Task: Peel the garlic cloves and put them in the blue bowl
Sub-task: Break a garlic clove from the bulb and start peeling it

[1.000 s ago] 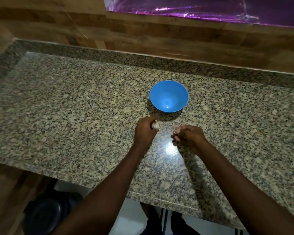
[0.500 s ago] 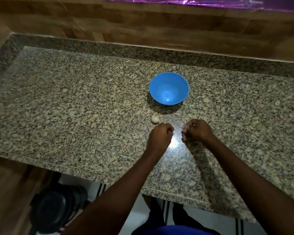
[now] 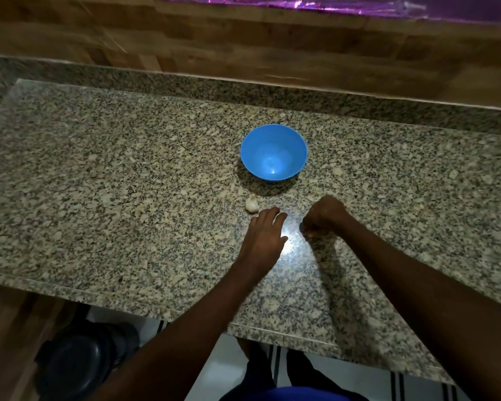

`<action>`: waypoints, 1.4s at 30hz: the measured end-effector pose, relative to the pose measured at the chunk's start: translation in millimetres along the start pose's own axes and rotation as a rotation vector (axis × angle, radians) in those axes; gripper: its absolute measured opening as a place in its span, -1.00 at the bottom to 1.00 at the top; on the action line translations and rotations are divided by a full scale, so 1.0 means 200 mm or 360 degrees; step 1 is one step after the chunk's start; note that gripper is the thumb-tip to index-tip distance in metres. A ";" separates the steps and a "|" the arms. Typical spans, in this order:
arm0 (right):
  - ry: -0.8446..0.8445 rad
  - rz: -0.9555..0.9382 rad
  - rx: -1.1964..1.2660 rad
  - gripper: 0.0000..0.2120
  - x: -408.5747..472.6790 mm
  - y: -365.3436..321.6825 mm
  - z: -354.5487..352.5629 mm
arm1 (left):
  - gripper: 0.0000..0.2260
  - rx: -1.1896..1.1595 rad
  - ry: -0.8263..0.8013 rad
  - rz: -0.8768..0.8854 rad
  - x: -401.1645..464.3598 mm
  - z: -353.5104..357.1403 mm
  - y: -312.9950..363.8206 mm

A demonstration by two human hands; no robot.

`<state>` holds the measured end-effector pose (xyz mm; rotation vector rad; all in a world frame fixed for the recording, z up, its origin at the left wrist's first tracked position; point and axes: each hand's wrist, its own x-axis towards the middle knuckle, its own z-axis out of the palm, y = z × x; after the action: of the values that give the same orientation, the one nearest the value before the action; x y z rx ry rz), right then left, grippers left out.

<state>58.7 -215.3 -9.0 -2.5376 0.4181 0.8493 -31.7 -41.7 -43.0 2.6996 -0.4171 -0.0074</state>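
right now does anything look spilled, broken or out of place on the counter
Nothing stands out. The blue bowl sits upright and looks empty, and the garlic lies on the counter just in front of it.

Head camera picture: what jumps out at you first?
The bright blue bowl stands out first, empty in the middle of the speckled granite counter. Just in front of it lies a small white garlic, with the left hand open beside it and the right hand curled nearby.
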 end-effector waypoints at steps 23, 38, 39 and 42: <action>-0.0055 -0.0378 0.0080 -0.91 -0.06 0.01 -0.08 | -0.35 0.0015 -0.0132 0.0030 0.00 0.00 -0.05; 0.0034 -0.0338 -0.0111 -0.87 -0.06 -0.06 -0.05 | -0.37 0.0076 -0.0185 0.0064 -0.04 0.06 -0.08; 0.0075 -0.0368 -0.0164 -0.88 -0.07 -0.07 -0.04 | -0.37 0.0083 -0.0189 0.0060 -0.04 0.06 -0.08; 0.0158 -0.0421 -0.0315 -0.86 -0.09 -0.10 -0.02 | -0.36 0.0097 -0.0230 0.0043 -0.03 0.05 -0.08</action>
<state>55.8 -198.0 10.7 -2.7441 0.0242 0.6968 -34.2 -30.7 -59.0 2.7631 -0.5046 -0.1863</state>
